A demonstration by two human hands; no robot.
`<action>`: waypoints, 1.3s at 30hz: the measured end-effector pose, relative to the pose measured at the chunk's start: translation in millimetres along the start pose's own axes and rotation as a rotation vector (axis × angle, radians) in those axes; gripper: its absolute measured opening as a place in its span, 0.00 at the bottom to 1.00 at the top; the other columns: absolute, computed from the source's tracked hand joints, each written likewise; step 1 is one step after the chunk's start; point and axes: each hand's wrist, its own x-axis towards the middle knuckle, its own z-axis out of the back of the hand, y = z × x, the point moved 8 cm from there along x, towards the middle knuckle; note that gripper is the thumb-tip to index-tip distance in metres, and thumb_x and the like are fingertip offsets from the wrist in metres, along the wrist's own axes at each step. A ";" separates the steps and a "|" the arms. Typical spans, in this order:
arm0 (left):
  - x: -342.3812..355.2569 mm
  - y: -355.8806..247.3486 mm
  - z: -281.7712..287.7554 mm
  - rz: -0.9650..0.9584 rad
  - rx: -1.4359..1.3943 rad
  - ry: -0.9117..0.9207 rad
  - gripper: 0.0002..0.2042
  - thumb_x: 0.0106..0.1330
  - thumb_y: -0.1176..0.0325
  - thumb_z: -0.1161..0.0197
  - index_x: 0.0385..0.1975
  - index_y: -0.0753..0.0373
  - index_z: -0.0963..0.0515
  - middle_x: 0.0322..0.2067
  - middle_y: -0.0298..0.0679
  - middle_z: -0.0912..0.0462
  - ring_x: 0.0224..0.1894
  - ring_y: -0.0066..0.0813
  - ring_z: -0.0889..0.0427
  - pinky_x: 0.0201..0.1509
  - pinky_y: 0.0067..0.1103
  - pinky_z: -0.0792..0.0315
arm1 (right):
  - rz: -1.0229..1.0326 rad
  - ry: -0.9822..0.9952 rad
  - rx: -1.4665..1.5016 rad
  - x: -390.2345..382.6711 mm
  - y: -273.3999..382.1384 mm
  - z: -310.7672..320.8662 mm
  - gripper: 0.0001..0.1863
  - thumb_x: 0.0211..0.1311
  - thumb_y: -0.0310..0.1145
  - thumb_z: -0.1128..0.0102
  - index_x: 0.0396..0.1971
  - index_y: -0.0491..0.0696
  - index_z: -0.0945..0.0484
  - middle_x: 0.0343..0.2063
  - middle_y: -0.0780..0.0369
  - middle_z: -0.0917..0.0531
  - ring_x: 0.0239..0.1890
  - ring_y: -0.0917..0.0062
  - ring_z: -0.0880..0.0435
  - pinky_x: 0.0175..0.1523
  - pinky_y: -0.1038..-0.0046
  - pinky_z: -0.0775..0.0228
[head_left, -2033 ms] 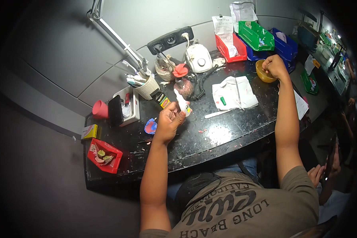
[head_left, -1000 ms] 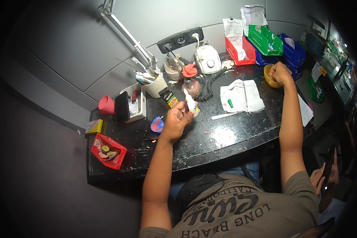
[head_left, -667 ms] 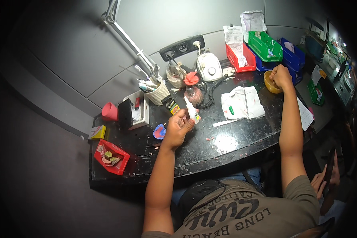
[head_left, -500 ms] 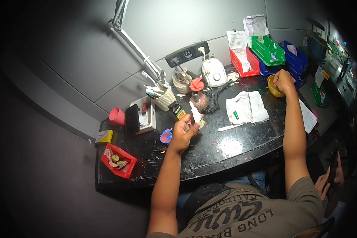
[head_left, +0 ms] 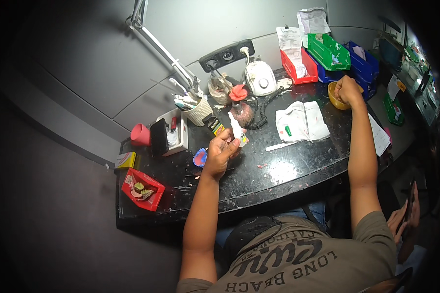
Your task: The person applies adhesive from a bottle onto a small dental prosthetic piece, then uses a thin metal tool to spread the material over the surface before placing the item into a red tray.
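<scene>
My left hand (head_left: 221, 155) is closed around a small white bottle (head_left: 238, 132), holding it upright above the black desk (head_left: 249, 190). Below and left of it lies a blue-and-pink piece (head_left: 200, 157). My right hand (head_left: 347, 90) has its fingers closed down inside a yellow bowl (head_left: 336, 101); what they hold is hidden. Between my hands, a white paper sheet (head_left: 314, 117) carries a green cap (head_left: 288, 130) and a thin rod, with a white flat tool (head_left: 278, 146) along its front edge.
Behind stand a tool cup (head_left: 198, 113), white machine (head_left: 259, 78) and stacked bins (head_left: 327, 49). At left are a red bin (head_left: 143, 198), pink cup (head_left: 139, 136) and white tray (head_left: 178, 141). Another person's hands (head_left: 398, 217) hold a dark object at lower right.
The whole view shifts slightly as the camera moves. My left hand still grips the bottle and my right hand stays in the bowl, both in much the same posture.
</scene>
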 end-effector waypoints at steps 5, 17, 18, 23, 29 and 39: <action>-1.4 -3.0 -1.1 -0.012 -0.125 0.025 0.23 0.69 0.62 0.42 0.57 0.74 0.30 0.39 0.42 0.18 0.28 0.17 0.30 0.33 0.15 0.36 | -0.029 0.038 -0.013 -3.3 3.4 1.9 0.08 0.49 0.18 0.45 0.14 0.38 0.22 0.13 0.56 0.19 0.16 0.75 0.18 0.24 0.76 0.28; -2.9 -6.9 -0.8 -0.015 -0.153 0.006 0.25 0.69 0.60 0.41 0.57 0.75 0.30 0.39 0.42 0.18 0.29 0.18 0.30 0.35 0.16 0.35 | -0.051 0.042 -0.078 -6.1 6.9 0.6 0.08 0.47 0.18 0.37 0.12 0.38 0.23 0.16 0.53 0.18 0.20 0.72 0.15 0.29 0.71 0.26; -3.3 -6.7 0.0 -0.015 -0.141 0.002 0.25 0.68 0.59 0.40 0.57 0.75 0.30 0.39 0.42 0.18 0.29 0.18 0.30 0.35 0.16 0.35 | -0.026 0.021 -0.077 -9.2 10.1 2.4 0.07 0.46 0.17 0.38 0.12 0.38 0.23 0.15 0.53 0.18 0.20 0.73 0.16 0.29 0.72 0.25; -3.4 -5.8 0.6 -0.004 -0.121 -0.015 0.26 0.68 0.59 0.40 0.57 0.75 0.30 0.39 0.41 0.18 0.29 0.18 0.30 0.34 0.15 0.36 | -0.094 -0.010 -0.004 -6.6 2.2 3.0 0.06 0.44 0.16 0.39 0.13 0.38 0.24 0.15 0.54 0.19 0.20 0.74 0.15 0.29 0.72 0.25; -3.3 -4.7 0.2 0.002 -0.108 -0.020 0.26 0.68 0.59 0.39 0.58 0.75 0.31 0.39 0.41 0.18 0.29 0.16 0.31 0.34 0.15 0.37 | 0.045 -0.070 -0.131 -6.3 8.7 5.8 0.05 0.46 0.18 0.39 0.15 0.39 0.22 0.16 0.53 0.18 0.21 0.73 0.15 0.29 0.72 0.26; -1.1 -1.8 5.4 0.016 -0.022 -0.021 0.21 0.70 0.62 0.44 0.55 0.73 0.27 0.36 0.38 0.18 0.26 0.14 0.33 0.32 0.13 0.39 | 0.005 -0.007 -0.161 -8.9 10.1 3.3 0.06 0.48 0.21 0.36 0.15 0.40 0.21 0.18 0.53 0.17 0.23 0.70 0.14 0.31 0.70 0.25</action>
